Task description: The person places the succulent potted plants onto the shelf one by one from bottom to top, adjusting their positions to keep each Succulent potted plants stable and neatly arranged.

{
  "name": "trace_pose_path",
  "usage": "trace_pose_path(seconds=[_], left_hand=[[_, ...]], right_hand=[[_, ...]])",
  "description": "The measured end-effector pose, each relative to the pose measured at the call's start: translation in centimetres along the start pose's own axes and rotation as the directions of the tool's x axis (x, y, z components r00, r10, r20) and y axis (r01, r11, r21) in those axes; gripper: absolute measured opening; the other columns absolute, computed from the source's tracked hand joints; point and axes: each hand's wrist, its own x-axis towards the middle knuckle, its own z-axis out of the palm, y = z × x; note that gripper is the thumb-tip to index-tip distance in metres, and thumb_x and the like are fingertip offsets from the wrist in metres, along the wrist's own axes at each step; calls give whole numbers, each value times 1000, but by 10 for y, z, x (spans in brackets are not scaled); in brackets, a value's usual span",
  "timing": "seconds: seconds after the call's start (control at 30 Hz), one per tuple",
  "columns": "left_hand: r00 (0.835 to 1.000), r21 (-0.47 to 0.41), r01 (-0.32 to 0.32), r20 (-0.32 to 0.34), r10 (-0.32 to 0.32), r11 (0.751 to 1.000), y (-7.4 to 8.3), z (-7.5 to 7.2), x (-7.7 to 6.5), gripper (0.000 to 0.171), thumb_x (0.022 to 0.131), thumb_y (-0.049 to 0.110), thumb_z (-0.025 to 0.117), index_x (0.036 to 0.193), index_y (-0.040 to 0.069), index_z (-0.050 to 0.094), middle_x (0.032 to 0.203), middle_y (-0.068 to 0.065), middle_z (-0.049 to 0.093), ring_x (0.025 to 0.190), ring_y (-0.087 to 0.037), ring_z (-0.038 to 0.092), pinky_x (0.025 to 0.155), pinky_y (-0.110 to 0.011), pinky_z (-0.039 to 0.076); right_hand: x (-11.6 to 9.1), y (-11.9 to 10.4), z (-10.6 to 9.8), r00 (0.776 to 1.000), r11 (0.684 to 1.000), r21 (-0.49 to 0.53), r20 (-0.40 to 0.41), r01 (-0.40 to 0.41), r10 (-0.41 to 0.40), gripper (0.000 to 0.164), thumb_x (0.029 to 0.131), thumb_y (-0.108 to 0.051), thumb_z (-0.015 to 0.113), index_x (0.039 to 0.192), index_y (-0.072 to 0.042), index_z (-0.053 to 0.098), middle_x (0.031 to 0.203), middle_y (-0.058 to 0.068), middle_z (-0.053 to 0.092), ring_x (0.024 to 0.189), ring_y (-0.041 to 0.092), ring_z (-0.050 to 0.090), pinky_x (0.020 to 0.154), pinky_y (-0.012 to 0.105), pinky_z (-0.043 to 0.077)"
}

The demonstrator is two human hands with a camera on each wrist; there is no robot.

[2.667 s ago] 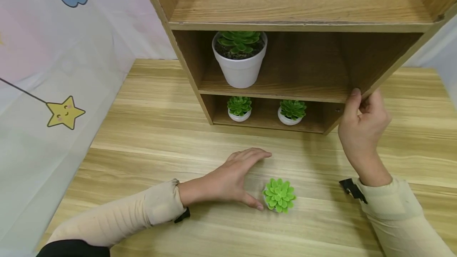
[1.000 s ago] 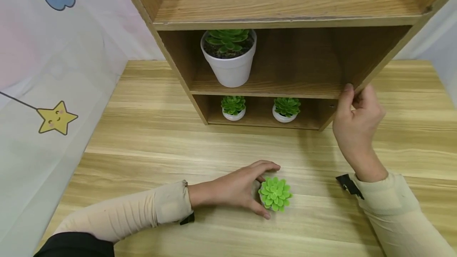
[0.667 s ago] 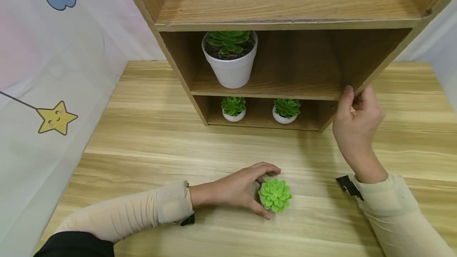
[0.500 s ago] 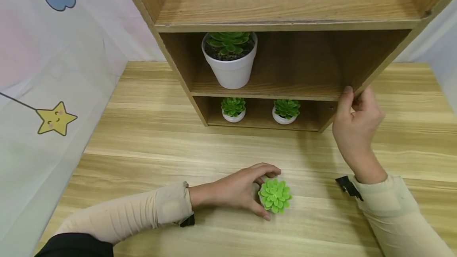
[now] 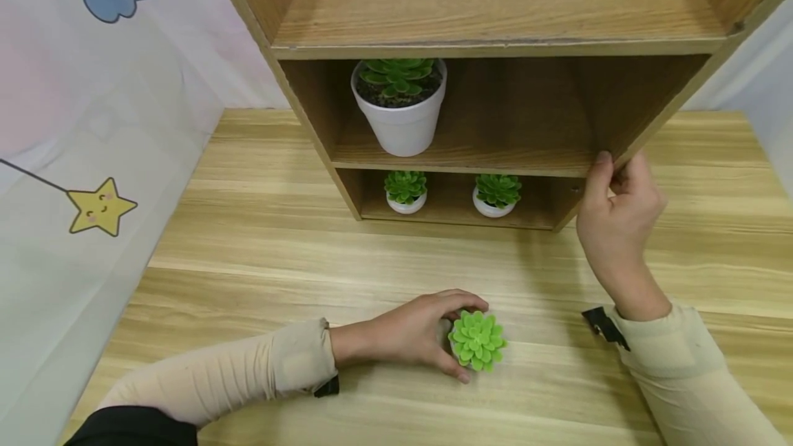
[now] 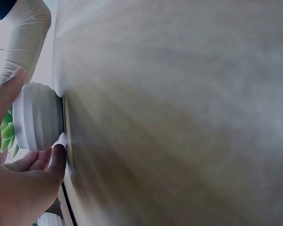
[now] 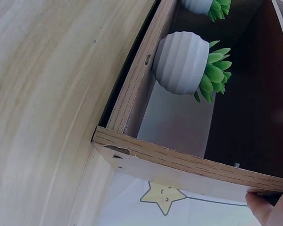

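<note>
A small succulent with bright green leaves (image 5: pixel 478 341) stands on the table in a ribbed white pot (image 6: pixel 37 117). My left hand (image 5: pixel 414 331) curls round the pot from the left, thumb on the near side and fingers on the far side. In the left wrist view, thumb and fingers meet the pot's wall, and its base is at the tabletop. My right hand (image 5: pixel 622 229) pinches the right side panel of the wooden shelf (image 5: pixel 495 50), thumb inside and fingers outside. The right wrist view shows only part of this hand (image 7: pixel 273 209) at the corner.
A larger succulent in a white pot (image 5: pixel 401 119) sits on the shelf's middle level, at left. Two small potted succulents, a left one (image 5: pixel 405 191) and a right one (image 5: pixel 497 195), sit on the bottom level. A printed cloth (image 5: pixel 124 157) hangs beyond the table's (image 5: pixel 248 253) left edge.
My left hand has moved right and slightly nearer, and its thumb and fingers have come round the potted succulent. The right hand has kept its hold on the shelf. The head view has shifted slightly.
</note>
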Motion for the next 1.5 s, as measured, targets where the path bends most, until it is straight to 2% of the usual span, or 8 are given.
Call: trace_pose_path(seconds=[0.43, 0.7, 1.5], left_hand=[[999, 44, -36, -18, 37, 998, -1, 1, 2, 79, 70, 30, 91, 137, 13, 53, 134, 7, 55, 120, -1, 49, 103, -20, 35], [999, 30, -42, -21, 43, 999, -2, 1, 3, 70, 71, 26, 91, 132, 15, 58, 129, 10, 59, 118, 0, 50, 101, -18, 37], [999, 33, -12, -41, 13, 999, -1, 1, 3, 68, 69, 28, 91, 129, 15, 62, 125, 11, 62, 115, 2, 52, 99, -16, 38]], right_hand=[[0, -1, -1, 1000, 1000, 8, 10, -6, 6, 23, 97, -7, 52, 89, 12, 62, 72, -13, 54, 66, 1, 57, 63, 12, 44], [0, 0, -1, 1000, 1000, 7, 15, 4, -5, 23, 97, -6, 52, 91, 13, 63, 73, -14, 54, 67, 1, 57, 64, 11, 45], [0, 0, -2, 1000, 1000, -3, 24, 5, -5, 23, 98, -6, 51, 90, 12, 62, 72, -14, 53, 67, 1, 56, 63, 12, 44]])
